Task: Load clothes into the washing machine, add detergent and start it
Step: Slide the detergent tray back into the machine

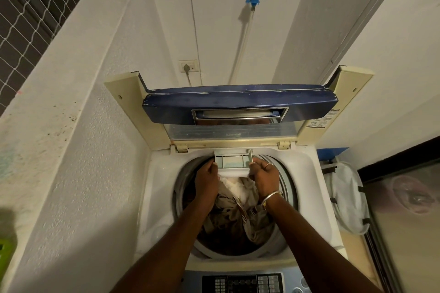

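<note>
At centre frame we see the washing machine (156,188) with its lid (238,101) raised upright. The detergent drawer (232,162) projects from the rear rim of the tub, above the drum.

1. The left hand (206,179) grasps the drawer's left end, fingers curled around it. The fingertips are hidden behind the hand.
2. The right hand (263,173) grasps the drawer's right end in the same way. We can make out a ring on one finger and a bangle at the wrist.
3. The clothes (238,211) lie in the drum below both hands. The forearms cover part of the load, and its darker lower part is hard to make out.
4. The drawer's compartments show pale contents. We cannot tell what they hold.

The control panel (242,283) is cut off by the bottom edge and its markings are unreadable. A green object (6,253) at lower left is mostly out of frame.
</note>
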